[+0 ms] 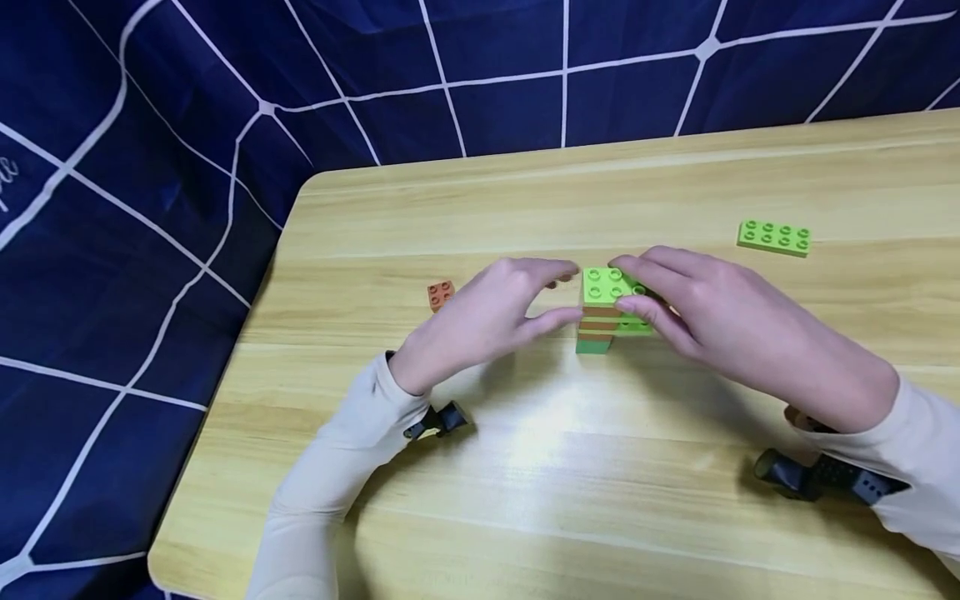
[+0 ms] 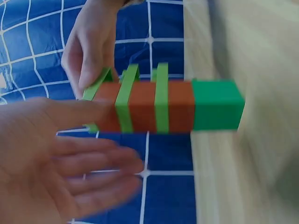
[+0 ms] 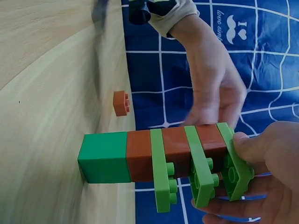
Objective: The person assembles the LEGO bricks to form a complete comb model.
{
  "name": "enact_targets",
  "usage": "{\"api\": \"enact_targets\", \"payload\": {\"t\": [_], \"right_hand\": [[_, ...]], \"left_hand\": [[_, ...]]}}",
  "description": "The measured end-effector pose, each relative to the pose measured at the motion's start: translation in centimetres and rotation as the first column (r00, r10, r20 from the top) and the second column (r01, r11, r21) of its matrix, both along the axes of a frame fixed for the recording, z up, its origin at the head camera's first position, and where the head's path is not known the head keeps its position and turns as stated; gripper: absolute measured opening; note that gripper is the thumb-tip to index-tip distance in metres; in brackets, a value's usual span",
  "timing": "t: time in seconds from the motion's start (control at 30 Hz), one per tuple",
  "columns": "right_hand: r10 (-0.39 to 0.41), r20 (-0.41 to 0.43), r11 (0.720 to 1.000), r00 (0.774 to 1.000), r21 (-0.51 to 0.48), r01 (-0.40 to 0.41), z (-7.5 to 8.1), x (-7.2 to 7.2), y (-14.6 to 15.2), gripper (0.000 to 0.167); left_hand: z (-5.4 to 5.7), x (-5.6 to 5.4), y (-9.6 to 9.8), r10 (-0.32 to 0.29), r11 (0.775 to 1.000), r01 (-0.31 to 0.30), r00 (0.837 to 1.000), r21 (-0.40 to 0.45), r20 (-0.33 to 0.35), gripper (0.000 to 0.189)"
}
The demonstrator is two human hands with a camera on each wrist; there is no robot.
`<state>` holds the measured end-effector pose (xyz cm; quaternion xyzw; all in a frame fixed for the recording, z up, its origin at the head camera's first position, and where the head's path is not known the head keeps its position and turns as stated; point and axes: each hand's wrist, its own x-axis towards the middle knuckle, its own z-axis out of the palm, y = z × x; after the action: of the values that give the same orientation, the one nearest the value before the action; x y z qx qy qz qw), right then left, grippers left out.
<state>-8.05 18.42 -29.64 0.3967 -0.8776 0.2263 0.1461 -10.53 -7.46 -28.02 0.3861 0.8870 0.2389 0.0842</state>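
Note:
A tower of building bricks point(image 1: 596, 323) stands upright on the table, with a dark green brick point(image 2: 217, 105) at its base. Above that, orange-brown bricks alternate with thin lime green plates that stick out to the right. My right hand point(image 1: 697, 304) pinches the top lime green plate point(image 1: 600, 285), thumb on the near side and fingers on the far side. Left of the tower is my left hand point(image 1: 487, 317), its fingers loosely bent and holding nothing. Whether the left thumb touches the tower I cannot tell.
A loose orange-brown brick point(image 1: 440, 295) lies left of the left hand. Farther back on the right is a loose lime green plate point(image 1: 774, 238) with studs. Dark blue cloth point(image 1: 510, 117) with white lines hangs behind and left of the wooden table point(image 1: 525, 517).

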Motion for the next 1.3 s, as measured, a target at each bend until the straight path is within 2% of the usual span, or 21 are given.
{"api": "enact_targets", "payload": {"t": [0.07, 0.17, 0.3, 0.4, 0.47, 0.53, 0.6, 0.67, 0.8, 0.87, 0.93, 1.0, 1.03, 1.1, 1.17, 1.23, 1.3], "right_hand": [[0.001, 0.001, 1.000, 1.000, 0.004, -0.001, 0.0, 0.0, -0.1, 0.086], [0.003, 0.003, 1.000, 1.000, 0.011, -0.003, 0.0, 0.0, -0.2, 0.075], [0.000, 0.008, 1.000, 1.000, 0.023, -0.001, 0.1, 0.1, -0.2, 0.046], [0.001, 0.011, 1.000, 1.000, 0.028, -0.001, 0.1, 0.1, -0.3, 0.038], [0.002, 0.009, 1.000, 1.000, 0.027, -0.002, 0.1, 0.1, -0.3, 0.042], [0.006, 0.004, 1.000, 1.000, 0.021, -0.006, 0.1, 0.0, -0.2, 0.055], [0.008, 0.001, 1.000, 1.000, 0.017, -0.008, 0.1, 0.0, -0.2, 0.069], [0.010, -0.002, 1.000, 1.000, 0.013, -0.010, 0.1, 0.0, -0.2, 0.078], [0.005, -0.002, 1.000, 1.000, 0.010, -0.005, 0.0, 0.0, -0.2, 0.081], [0.005, -0.004, 1.000, 1.000, 0.007, -0.005, 0.0, 0.0, -0.2, 0.083], [0.004, -0.002, 1.000, 1.000, 0.009, -0.004, 0.0, 0.0, -0.3, 0.079], [0.005, -0.003, 1.000, 1.000, 0.011, -0.005, 0.0, 0.0, -0.3, 0.070], [0.005, -0.002, 1.000, 1.000, 0.013, -0.005, 0.0, 0.0, -0.3, 0.064], [0.004, 0.001, 1.000, 1.000, 0.019, -0.004, 0.0, 0.0, -0.3, 0.055], [0.006, 0.002, 1.000, 1.000, 0.020, -0.006, 0.0, -0.1, -0.2, 0.051], [0.005, 0.007, 1.000, 1.000, 0.021, -0.005, 0.0, -0.1, -0.2, 0.051], [0.007, 0.007, 1.000, 1.000, 0.017, -0.007, 0.0, -0.1, -0.1, 0.057]], "left_hand": [[0.0, -0.3, -0.4, 0.048, 0.991, -0.047, 0.999, -0.121, 0.003, 0.043], [-0.4, -0.6, -0.8, 0.117, 0.948, -0.109, 0.993, -0.300, 0.008, 0.034], [-1.0, -0.9, -0.9, 0.175, 0.894, -0.143, 0.984, -0.426, 0.038, 0.025], [-1.4, -1.1, -0.8, 0.231, 0.860, -0.167, 0.970, -0.482, 0.075, 0.014], [-1.7, -1.2, -0.7, 0.272, 0.833, -0.191, 0.959, -0.520, 0.084, 0.007], [-2.0, -1.4, -0.5, 0.313, 0.808, -0.203, 0.944, -0.554, 0.109, 0.006], [-2.3, -1.5, -0.4, 0.340, 0.791, -0.204, 0.931, -0.577, 0.136, 0.011], [-2.5, -1.5, -0.3, 0.352, 0.785, -0.193, 0.921, -0.589, 0.167, 0.013], [-2.7, -1.6, -0.1, 0.323, 0.796, -0.152, 0.925, -0.586, 0.199, 0.016], [-2.7, -1.6, -0.1, 0.293, 0.818, -0.123, 0.930, -0.562, 0.222, 0.019], [-2.6, -1.6, -0.1, 0.254, 0.852, -0.104, 0.939, -0.514, 0.231, 0.023], [-2.5, -1.5, 0.0, 0.200, 0.905, -0.091, 0.953, -0.416, 0.227, 0.025], [-2.5, -1.5, 0.0, 0.171, 0.934, -0.086, 0.960, -0.347, 0.223, 0.025], [-2.2, -1.4, 0.0, 0.108, 0.978, -0.069, 0.975, -0.197, 0.195, 0.027], [-1.9, -1.3, 0.1, 0.044, 0.998, -0.035, 0.985, -0.055, 0.169, 0.030], [-1.6, -1.1, 0.2, -0.008, 0.999, 0.002, 0.988, 0.042, 0.154, 0.036], [-1.3, -0.8, 0.3, -0.053, 0.995, 0.040, 0.989, 0.097, 0.138, 0.044]]}}
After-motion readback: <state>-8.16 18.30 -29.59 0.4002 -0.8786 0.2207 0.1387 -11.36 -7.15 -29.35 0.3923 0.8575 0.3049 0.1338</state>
